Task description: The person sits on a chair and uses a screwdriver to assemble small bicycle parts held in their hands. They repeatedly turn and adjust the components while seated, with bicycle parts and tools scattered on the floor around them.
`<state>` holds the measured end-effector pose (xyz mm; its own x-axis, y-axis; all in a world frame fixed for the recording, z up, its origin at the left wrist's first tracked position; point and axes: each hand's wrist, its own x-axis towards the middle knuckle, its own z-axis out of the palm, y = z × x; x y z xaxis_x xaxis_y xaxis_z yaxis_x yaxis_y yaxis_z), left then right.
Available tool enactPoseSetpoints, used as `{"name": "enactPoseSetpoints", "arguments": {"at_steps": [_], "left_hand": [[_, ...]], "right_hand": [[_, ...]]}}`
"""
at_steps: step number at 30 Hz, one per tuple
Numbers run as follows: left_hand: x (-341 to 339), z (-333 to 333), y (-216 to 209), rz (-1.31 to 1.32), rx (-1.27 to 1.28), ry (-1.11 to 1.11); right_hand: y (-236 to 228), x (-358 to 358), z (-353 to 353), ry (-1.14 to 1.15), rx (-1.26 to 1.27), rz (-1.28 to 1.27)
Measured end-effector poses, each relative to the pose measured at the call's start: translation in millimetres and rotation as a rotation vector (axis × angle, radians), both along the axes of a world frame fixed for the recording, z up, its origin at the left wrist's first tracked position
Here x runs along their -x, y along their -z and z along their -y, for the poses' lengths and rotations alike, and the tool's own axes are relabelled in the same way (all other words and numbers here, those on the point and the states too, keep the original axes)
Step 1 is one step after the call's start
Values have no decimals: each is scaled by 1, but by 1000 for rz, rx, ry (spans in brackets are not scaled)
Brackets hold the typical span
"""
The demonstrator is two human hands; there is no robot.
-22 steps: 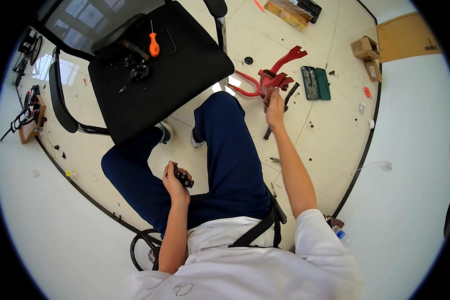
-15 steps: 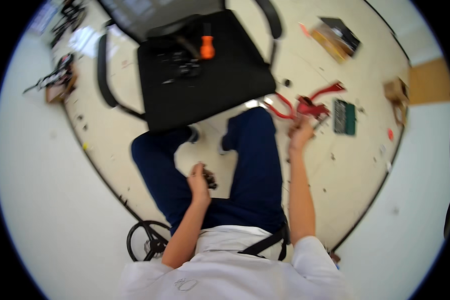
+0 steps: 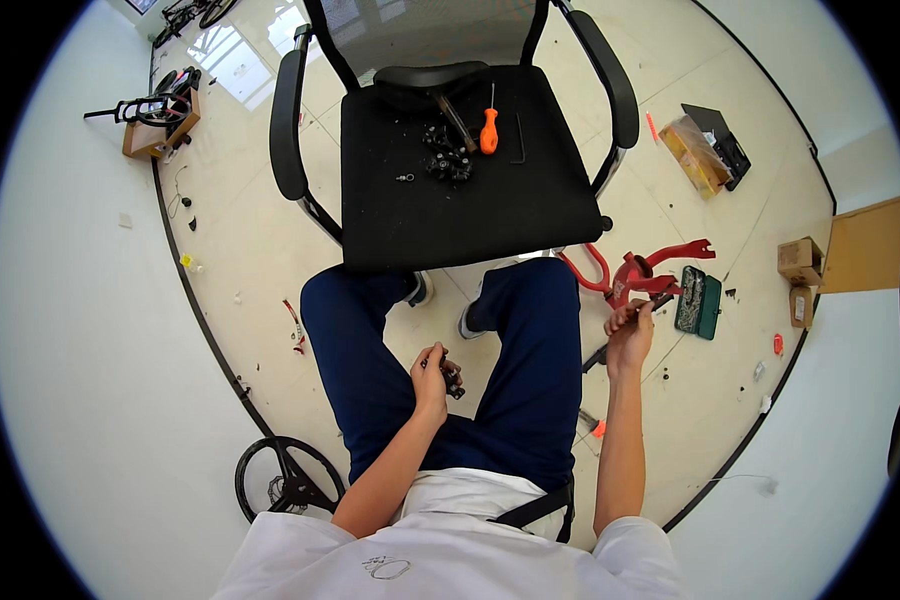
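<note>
Between my thighs my left hand point(image 3: 432, 385) is closed around a small black mechanical part point(image 3: 454, 380), partly hidden by the fingers. Out past my right knee, my right hand point(image 3: 630, 338) grips a slim dark tool point(image 3: 662, 301), whose tip shows beyond the fingers; its exact kind is unclear. A red metal bicycle frame point(image 3: 630, 275) lies on the floor just beyond that hand. Beside it is an open green case point(image 3: 708, 308) of small metal pieces. In front of me, the black chair seat point(image 3: 440, 230) bears an orange-handled screwdriver point(image 3: 489, 132), a hex key point(image 3: 519, 140) and several black parts point(image 3: 448, 160).
A black spoked wheel point(image 3: 290, 480) rests by the left wall. Cardboard boxes point(image 3: 800, 262) stand at the right wall. A yellow box point(image 3: 698, 160) lies beyond the chair's right armrest point(image 3: 605, 75). At far left is a box with bicycle parts point(image 3: 160, 125). Small pieces are scattered over the floor.
The view has shifted, and the chair sits further right in it. My right hand has drawn back slightly from the red frame, still gripping the tool. My left hand keeps the black part.
</note>
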<state>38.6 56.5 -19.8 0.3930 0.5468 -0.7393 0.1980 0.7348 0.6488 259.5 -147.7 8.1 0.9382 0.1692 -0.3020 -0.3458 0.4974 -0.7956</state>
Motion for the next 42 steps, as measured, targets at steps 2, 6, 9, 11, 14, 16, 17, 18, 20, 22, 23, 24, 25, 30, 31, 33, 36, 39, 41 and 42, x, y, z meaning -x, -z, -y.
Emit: {"name": "enactPoseSetpoints", "arguments": {"at_steps": [2, 6, 9, 11, 14, 16, 17, 18, 20, 22, 23, 24, 25, 30, 31, 33, 36, 39, 41, 42], "left_hand": [[2, 0, 2, 0, 9, 2], [4, 2, 3, 8, 40, -19], [1, 9, 5, -6, 62, -1], [6, 4, 15, -43, 43, 23], [3, 2, 12, -34, 41, 37], [5, 4, 17, -16, 30, 10], [3, 5, 14, -32, 38, 24], [-1, 6, 8, -40, 28, 28], [-3, 5, 9, -33, 30, 51], [-3, 3, 8, -59, 63, 72], [-5, 5, 9, -60, 71, 91], [-5, 5, 9, -63, 72, 104], [-5, 5, 10, -61, 72, 114], [-6, 9, 13, -79, 46, 126], [-7, 9, 15, -79, 41, 133], [-4, 10, 19, -79, 33, 140], [-2, 10, 21, -63, 30, 125], [0, 8, 21, -58, 25, 127], [1, 8, 19, -58, 32, 119], [1, 9, 19, -56, 38, 115]], "right_hand": [[-12, 3, -7, -32, -162, -36], [-39, -4, -12, -92, -619, -45], [-46, -12, -15, -105, -872, -75], [-42, -12, -25, -56, -802, -136], [-17, -20, -18, -52, -448, -48], [12, -29, -6, -74, -82, -33], [13, -28, -6, -16, 166, -109], [15, -24, -1, 6, 196, -94], [-1, -11, 5, 21, 390, -32], [-10, -4, 14, -9, 563, 38], [-13, -3, 22, -47, 631, 73], [-15, -3, 30, -92, 693, 109], [-17, -4, 37, -139, 753, 145], [-45, -5, 57, -180, 728, 81], [-47, -6, 54, -168, 657, 53], [-46, -7, 41, -165, 512, -15], [-33, -9, 17, -248, 312, -78], [-21, -17, 6, -218, 245, -102], [-17, -25, -2, -181, 240, -95], [-17, -29, -6, -161, 239, -91]]}}
